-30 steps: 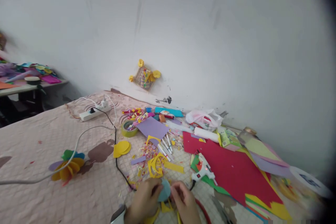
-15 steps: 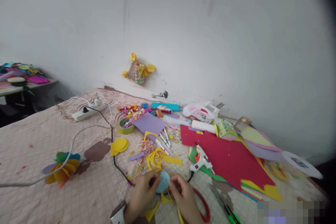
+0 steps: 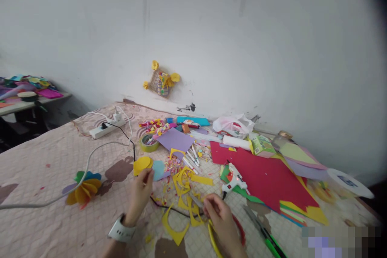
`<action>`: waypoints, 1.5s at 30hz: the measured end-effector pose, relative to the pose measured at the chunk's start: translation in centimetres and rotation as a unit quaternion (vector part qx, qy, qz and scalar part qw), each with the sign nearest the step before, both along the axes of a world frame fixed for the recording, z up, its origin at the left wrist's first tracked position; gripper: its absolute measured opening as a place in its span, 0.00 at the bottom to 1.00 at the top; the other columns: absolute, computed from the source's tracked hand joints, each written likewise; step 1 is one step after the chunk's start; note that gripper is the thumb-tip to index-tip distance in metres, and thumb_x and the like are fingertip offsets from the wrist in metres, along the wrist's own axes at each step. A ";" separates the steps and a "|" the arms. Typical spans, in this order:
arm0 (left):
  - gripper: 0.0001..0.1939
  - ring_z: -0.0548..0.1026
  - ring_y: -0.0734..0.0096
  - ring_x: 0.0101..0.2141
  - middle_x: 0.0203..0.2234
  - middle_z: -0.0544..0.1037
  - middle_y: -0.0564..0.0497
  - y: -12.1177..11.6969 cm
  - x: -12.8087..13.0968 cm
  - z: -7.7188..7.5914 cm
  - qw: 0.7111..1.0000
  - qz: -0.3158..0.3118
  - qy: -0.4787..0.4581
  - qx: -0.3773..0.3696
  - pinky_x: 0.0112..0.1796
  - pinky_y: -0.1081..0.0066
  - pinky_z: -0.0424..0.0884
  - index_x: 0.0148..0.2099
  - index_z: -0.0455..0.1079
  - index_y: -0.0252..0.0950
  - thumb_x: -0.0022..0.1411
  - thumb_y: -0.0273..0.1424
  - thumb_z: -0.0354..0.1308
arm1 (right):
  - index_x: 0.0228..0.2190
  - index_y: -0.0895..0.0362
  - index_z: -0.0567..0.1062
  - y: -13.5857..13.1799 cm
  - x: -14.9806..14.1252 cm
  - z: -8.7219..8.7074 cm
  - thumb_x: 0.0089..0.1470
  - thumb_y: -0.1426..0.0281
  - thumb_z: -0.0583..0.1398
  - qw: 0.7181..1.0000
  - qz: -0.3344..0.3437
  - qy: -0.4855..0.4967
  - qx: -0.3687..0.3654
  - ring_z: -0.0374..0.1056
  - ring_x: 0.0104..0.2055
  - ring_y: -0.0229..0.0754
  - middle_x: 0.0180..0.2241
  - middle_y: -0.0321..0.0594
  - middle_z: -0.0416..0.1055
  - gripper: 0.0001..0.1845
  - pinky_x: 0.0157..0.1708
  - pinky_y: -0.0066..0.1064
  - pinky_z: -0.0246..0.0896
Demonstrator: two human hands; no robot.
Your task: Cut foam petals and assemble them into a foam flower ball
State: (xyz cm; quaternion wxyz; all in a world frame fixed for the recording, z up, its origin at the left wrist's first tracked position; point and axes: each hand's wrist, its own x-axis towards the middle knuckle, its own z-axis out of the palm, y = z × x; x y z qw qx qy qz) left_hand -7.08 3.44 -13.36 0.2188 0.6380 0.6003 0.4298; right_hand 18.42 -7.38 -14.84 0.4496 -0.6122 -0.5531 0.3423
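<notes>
Blue paper piece [image 3: 159,170] sits at your eleven o'clock, just beside yellow paper circles [image 3: 142,165]. Your left hand [image 3: 141,189] has fingertips drawn together at its edge; whether they pinch it, I cannot tell. Your right hand [image 3: 220,214] curls its fingers over scissors [image 3: 197,200], grip unclear.

The paper disc [image 3: 159,170] is pale blue, the card sheet [image 3: 260,181] crimson, the gridded tablecloth [image 3: 39,225] pinkish; half-hidden scissors handles [image 3: 212,238] seem yellow and red.
</notes>
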 end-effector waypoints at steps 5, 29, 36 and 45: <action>0.15 0.71 0.67 0.21 0.17 0.74 0.52 1.3 -3.5 0.1 0.996 0.043 0.067 -0.035 0.24 0.72 0.60 0.25 0.69 0.37 0.58 0.40 0.51 | 0.33 0.55 0.72 -0.8 2.2 0.5 0.61 0.56 0.53 0.997 -0.025 -0.067 0.004 0.73 0.35 0.47 0.31 0.42 0.74 0.16 0.36 0.34 0.68; 0.10 0.76 0.58 0.44 0.42 0.81 0.47 -5.7 7.6 0.2 0.954 -0.231 0.108 0.160 0.47 0.59 0.69 0.45 0.75 0.41 0.63 0.29 0.55 | 0.56 0.57 0.66 -3.4 1.9 1.2 0.38 0.74 0.58 0.938 -0.041 -0.342 -0.041 0.66 0.53 0.56 0.53 0.51 0.70 0.39 0.50 0.43 0.59; 0.11 0.74 0.57 0.45 0.42 0.79 0.44 -5.2 7.8 0.0 0.962 -0.194 0.059 0.184 0.48 0.56 0.67 0.47 0.71 0.39 0.68 0.30 0.49 | 0.58 0.58 0.67 -5.3 1.1 1.3 0.36 0.75 0.58 0.920 0.005 -0.380 -0.096 0.62 0.58 0.62 0.56 0.53 0.68 0.42 0.54 0.51 0.56; 0.08 0.74 0.55 0.43 0.38 0.79 0.45 -5.0 6.3 -1.3 0.970 -0.158 0.035 0.184 0.47 0.55 0.66 0.42 0.70 0.39 0.67 0.31 0.50 | 0.50 0.57 0.73 -4.5 7.5 2.9 0.55 0.62 0.58 0.907 -0.059 -0.415 0.036 0.72 0.48 0.50 0.46 0.47 0.76 0.22 0.48 0.39 0.64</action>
